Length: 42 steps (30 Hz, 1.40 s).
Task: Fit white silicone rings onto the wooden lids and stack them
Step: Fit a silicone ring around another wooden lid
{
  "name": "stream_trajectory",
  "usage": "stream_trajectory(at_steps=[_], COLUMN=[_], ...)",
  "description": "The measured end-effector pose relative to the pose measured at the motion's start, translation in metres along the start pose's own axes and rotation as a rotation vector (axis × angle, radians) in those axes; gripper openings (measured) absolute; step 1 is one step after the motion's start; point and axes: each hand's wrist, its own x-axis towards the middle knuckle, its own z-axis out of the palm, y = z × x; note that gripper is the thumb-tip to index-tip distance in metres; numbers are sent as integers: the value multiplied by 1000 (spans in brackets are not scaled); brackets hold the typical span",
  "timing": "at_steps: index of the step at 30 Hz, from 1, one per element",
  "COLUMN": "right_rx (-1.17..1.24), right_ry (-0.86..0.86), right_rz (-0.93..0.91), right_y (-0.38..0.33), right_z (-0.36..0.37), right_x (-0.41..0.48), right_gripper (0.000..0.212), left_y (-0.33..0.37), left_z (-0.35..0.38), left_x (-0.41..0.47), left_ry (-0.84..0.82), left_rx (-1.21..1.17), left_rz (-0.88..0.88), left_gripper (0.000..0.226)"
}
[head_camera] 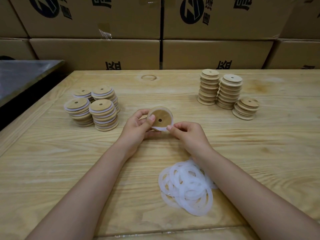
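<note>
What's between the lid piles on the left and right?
Head view: one wooden lid in the left hand, the right hand pinching its white ring; otherwise bare table.

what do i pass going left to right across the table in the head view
stacks of ringed lids, left hand, held lid, right hand pinching its white ring, stacks of bare lids

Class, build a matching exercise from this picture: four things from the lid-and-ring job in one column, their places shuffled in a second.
1 ringed lid stacks
2 bare lid stacks
3 loose rings
4 lid being fitted

A gripped by left hand, right hand pinching its ring
B table, far right
C table, far left
D table, near side

Pairs: 1-C, 2-B, 3-D, 4-A
</note>
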Motion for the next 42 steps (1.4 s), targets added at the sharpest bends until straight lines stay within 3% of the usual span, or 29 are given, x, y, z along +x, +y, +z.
stream_trajectory(at_steps=[7,14,17,20,25,30,36,42], right_rx=[-62,-253,-346,-282,48,154,85,-59], right_ry=[31,-1,6,27,43,41,-42,-44], right_rz=[22,-96,-177,-163,-83,-55,-12,-53], right_y=[0,-7,-10,-8,-1,0,-2,-5], right_z=[-1,0,2,3,2,4,6,4], right_x=[2,4,3,2,2,3,-1,0], right_gripper=[15,14,17,15,15,14,27,18], left_y=[-5,-5,-2,0,-3,-5,-8,-9], left_z=[4,1,0,0,4,9,8,7], left_x=[0,0,-1,0,2,1,1,0], left_ry=[-16,65,33,-19,-35,-11,32,58], left_rx=[179,5,-75,-99,-129,-47,-39,-67], left_rz=[8,-16,-31,-50,-55,-33,54,49], left_gripper=[15,21,28,42,22,16,14,12])
